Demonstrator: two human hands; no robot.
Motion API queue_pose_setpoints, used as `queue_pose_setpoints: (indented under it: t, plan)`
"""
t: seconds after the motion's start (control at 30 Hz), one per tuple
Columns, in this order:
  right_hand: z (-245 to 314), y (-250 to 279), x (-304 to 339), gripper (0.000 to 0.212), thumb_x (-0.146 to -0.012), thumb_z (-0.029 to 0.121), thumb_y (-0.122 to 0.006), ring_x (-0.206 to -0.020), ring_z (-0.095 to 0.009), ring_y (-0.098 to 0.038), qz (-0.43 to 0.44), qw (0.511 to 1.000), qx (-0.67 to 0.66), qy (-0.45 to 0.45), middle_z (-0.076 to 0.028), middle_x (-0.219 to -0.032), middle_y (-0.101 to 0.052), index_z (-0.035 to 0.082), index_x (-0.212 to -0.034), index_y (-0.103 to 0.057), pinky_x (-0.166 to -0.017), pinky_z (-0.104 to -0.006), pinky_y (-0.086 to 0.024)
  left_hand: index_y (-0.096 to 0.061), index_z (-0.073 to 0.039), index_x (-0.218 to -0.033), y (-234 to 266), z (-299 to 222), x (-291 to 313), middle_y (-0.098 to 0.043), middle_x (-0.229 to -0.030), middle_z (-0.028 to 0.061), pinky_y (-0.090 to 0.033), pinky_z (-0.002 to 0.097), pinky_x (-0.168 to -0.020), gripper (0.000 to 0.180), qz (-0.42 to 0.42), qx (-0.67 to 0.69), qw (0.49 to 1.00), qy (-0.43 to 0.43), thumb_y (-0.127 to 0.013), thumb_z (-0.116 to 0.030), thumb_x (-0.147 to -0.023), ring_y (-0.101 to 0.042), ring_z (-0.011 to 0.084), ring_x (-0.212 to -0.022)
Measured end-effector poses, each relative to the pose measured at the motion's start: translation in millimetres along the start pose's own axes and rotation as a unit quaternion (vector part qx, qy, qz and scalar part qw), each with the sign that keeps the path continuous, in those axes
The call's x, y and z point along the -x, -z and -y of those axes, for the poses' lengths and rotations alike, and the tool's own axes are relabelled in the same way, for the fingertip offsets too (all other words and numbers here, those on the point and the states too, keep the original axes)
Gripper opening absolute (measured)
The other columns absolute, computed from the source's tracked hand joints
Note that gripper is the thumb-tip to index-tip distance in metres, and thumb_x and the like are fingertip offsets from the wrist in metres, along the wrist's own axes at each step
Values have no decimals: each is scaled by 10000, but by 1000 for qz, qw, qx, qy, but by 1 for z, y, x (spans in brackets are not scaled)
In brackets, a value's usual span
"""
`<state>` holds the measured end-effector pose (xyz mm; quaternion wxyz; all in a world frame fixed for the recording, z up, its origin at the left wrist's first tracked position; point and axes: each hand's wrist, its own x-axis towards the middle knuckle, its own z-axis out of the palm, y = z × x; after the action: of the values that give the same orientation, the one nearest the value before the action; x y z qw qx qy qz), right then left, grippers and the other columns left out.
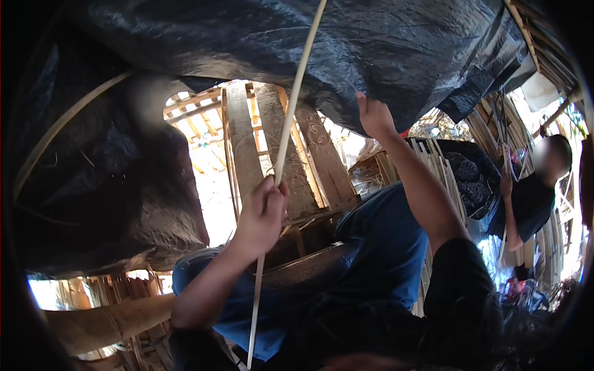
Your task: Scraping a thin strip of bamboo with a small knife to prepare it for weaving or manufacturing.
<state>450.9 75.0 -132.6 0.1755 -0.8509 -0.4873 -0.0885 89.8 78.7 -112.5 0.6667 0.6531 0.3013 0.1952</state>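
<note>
My left hand is closed around a long, thin, pale bamboo strip. This strip slants from the top edge down past my wrist to the lower edge of the view. Farther up and to the right, my right hand is raised in front of a dark plastic sheet, with its fingers curled and pressed together. What those fingers hold, if anything, is too small to make out. Whether they touch the sheet, I cannot tell. Below my hands are my legs in blue trousers.
Wooden planks with gaps stand between my hands. A thick bamboo pole lies at the lower left. A curved strip crosses dark sheeting at the left. Another person in dark clothes is at the right, beside upright slats.
</note>
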Motion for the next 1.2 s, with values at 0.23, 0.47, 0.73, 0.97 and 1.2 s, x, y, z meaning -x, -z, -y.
queue_pose_setpoints:
  t: [0.23, 0.47, 0.73, 0.97, 1.2]
  plan:
    - [110, 26, 82, 459, -1020, 369, -327, -669, -434, -582, 116, 949, -217, 196, -227, -688, -563, -9, -911, -564, -624, -472, -455, -524, 4, -882, 18, 20, -13, -479, -646, 33, -379, 292, -543, 219, -44, 25, 999, -8, -378, -142, -953, -454, 111, -576]
    - [145, 13, 113, 201, -926, 244, -591, -479, -324, -572, 60, 911, -169, 370, -104, -561, -554, 56, -859, -575, -469, -426, -454, -537, 12, -904, 23, 36, -16, -507, -651, 99, -397, 334, -565, 187, -71, -13, 995, -67, -418, -127, -945, -495, 186, -579]
    - [127, 10, 66, 369, -981, 348, -483, -491, -367, -577, 26, 971, -81, 225, -154, -562, -555, 35, -808, -574, -464, -449, -468, -534, 29, -893, 20, 32, -10, -477, -604, 128, -384, 357, -545, 190, -67, -35, 996, -39, -424, -118, -943, -487, 210, -541]
    - [134, 20, 82, 407, -984, 358, -479, -557, -398, -592, 133, 956, -108, 236, -192, -614, -579, 27, -769, -581, -519, -464, -481, -531, 34, -886, 18, 34, -6, -478, -603, 130, -382, 354, -545, 197, -74, -87, 992, -57, -432, -125, -945, -492, 198, -540]
    - [135, 14, 104, 524, -1012, 420, -347, -648, -395, -621, 134, 932, -99, 323, -215, -679, -602, 14, -784, -587, -616, -469, -505, -508, 39, -858, 14, 44, -8, -501, -615, 156, -390, 368, -548, 189, -75, -89, 991, -62, -454, -120, -945, -508, 229, -538]
